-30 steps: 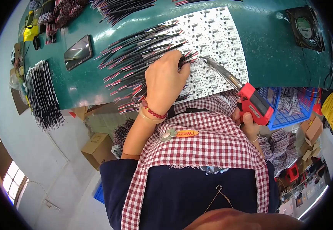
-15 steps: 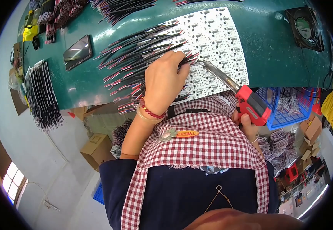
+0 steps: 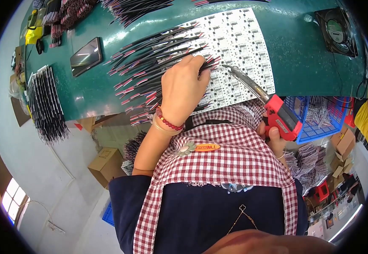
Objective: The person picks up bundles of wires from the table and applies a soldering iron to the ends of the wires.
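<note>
My left hand is closed on a black wire, whose red and white stripped ends stick out past the fingertips over a white circuit board sheet. In my right hand is a red and black soldering gun. Its metal barrel slants up to the left, with the tip over the sheet, just right of the wire ends. Rows of black wires lie across the left part of the sheet, some under my left hand.
On the green table are a phone, a fan and wire bundles. More wired strips hang over the left edge. A blue basket stands below the right side, a cardboard box lower left.
Compared with half a second ago, the soldering gun and its tip have shifted slightly right, away from the wire ends. My left hand has barely moved.
</note>
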The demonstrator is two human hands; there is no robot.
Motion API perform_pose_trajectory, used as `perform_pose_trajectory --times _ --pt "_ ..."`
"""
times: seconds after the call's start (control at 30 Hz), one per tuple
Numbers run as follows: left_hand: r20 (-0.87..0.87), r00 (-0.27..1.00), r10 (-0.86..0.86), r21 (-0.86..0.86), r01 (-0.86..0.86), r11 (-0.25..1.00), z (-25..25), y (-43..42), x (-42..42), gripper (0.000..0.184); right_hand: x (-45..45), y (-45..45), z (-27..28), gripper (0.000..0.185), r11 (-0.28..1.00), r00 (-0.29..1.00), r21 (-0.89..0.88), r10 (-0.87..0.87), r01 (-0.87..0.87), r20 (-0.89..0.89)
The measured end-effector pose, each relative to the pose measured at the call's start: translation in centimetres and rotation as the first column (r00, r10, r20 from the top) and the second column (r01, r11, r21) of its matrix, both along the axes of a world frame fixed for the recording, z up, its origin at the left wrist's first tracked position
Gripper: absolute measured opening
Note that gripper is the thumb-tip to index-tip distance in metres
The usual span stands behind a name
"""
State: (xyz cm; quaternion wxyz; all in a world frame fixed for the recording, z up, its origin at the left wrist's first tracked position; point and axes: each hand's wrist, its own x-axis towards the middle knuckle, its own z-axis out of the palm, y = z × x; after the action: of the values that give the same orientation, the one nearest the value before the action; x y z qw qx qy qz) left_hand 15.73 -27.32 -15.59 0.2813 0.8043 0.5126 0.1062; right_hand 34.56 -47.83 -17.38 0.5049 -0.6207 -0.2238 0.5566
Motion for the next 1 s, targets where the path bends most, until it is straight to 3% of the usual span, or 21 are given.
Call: perform_pose_trajectory --times 0.3,0.37,0.47,0.57,1.0 --pt "0.011 1.0 0.005 0.007 -0.005 1.0 -0.1 -0.1 0.1 0.016 0.1 -0.1 -0.2 0.039 0.993 0.994 -0.046 0.108 -0.106 0.031" --pt "0.01 1.0 0.004 0.008 -0.004 1.0 -0.1 -0.1 0.1 0.016 -0.2 0.1 -0.1 0.037 0.993 0.984 -0.024 0.122 -0.12 0.13" --pt "0.003 1.0 0.009 0.006 -0.009 1.0 -0.2 -0.1 0.1 0.016 -0.7 0.5 0.9 0.041 0.999 0.999 -0.05 0.012 -0.01 0.045" --pt "0.022 1.0 0.008 0.02 -0.008 1.0 -0.2 -0.2 0.0 0.015 0.1 -0.7 -0.2 0.046 1.0 0.999 -0.016 0.018 -0.018 -0.029" --pt "0.01 1.0 -0.026 -0.01 0.027 1.0 -0.1 0.1 -0.2 0.015 0.2 -0.7 -0.2 0.043 0.992 0.994 -0.065 0.108 -0.107 0.019"
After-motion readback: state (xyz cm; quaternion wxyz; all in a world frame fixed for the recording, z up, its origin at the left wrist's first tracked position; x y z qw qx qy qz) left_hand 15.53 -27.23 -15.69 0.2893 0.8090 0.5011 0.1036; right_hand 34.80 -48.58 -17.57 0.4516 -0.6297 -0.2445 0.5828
